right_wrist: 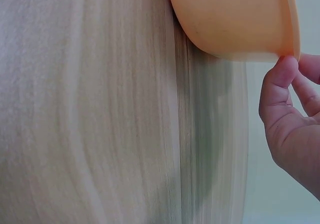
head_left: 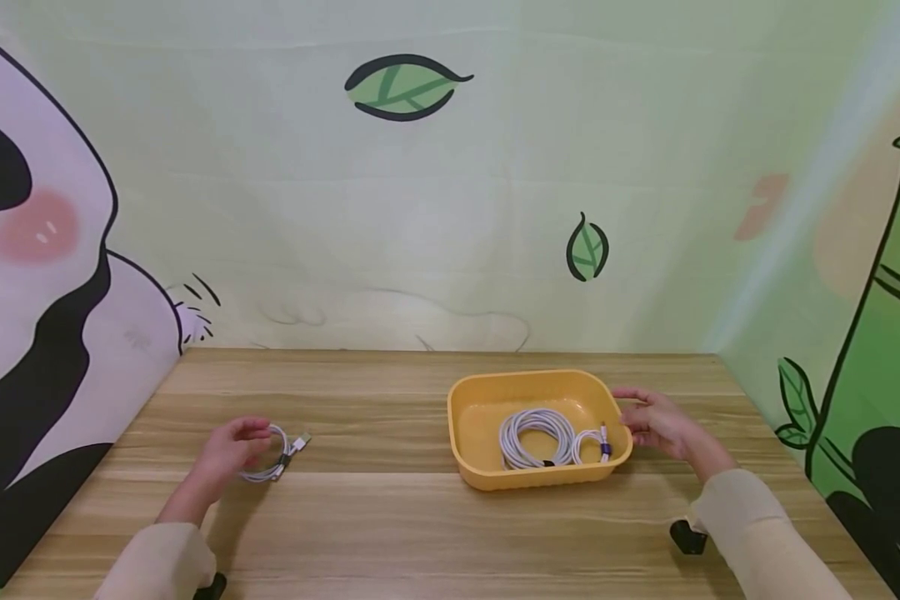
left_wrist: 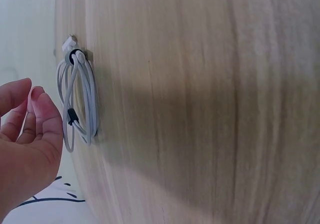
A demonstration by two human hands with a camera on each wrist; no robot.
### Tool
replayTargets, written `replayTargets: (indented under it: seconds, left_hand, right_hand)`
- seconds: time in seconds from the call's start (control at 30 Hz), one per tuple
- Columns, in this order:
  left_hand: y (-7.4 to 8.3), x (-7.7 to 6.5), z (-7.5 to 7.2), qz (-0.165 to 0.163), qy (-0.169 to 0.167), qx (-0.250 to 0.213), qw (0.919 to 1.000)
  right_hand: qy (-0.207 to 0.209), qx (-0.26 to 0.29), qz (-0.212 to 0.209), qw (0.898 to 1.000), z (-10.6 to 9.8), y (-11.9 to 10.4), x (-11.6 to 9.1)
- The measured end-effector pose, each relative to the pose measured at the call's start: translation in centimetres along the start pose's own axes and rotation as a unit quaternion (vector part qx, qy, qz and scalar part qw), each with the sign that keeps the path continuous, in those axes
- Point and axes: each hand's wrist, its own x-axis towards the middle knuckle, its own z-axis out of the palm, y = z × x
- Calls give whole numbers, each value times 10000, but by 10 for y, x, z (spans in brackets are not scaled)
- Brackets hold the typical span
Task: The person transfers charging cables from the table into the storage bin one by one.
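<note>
A pale cable [head_left: 276,467], coiled and tied with a dark strap, lies on the wooden table at the left. Close beside it is my left hand [head_left: 232,450], its fingers loosely bent. The left wrist view shows the coil [left_wrist: 80,92] next to the thumb, with nothing between the fingertips. At the right, my right hand [head_left: 662,427] pinches the rim of a yellow plastic bin [head_left: 468,475]. In the right wrist view the thumb [right_wrist: 282,72] presses the bin's outer wall near its rim, other fingers being partly cut off.
Inside the bin are a large coiled white cable [head_left: 521,457] and a smaller coil [head_left: 588,435] with a dark blue strap. Behind the table [head_left: 375,525] stands a printed backdrop [head_left: 270,167] with leaves and a panda.
</note>
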Motion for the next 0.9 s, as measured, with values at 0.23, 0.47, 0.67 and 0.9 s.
replayTargets:
  seconds: [0.23, 0.47, 0.67, 0.9]
  left_hand:
    - [-3, -2, -6, -32, 218, -72, 9997]
    - [-10, -2, -10, -125, 457, 10, 9989]
    - [-13, -4, -12, -145, 603, 194, 9979]
    - [-19, -4, -14, -260, 659, 201, 9973]
  right_hand:
    - [-16, -5, -13, 10000, 0, 0, 0]
    - [-23, -37, -11, 10000, 0, -1, -1]
    - [-8, -30, 3, 10000, 0, -1, 0]
    - [-36, 18, 24, 10000, 0, 0, 0]
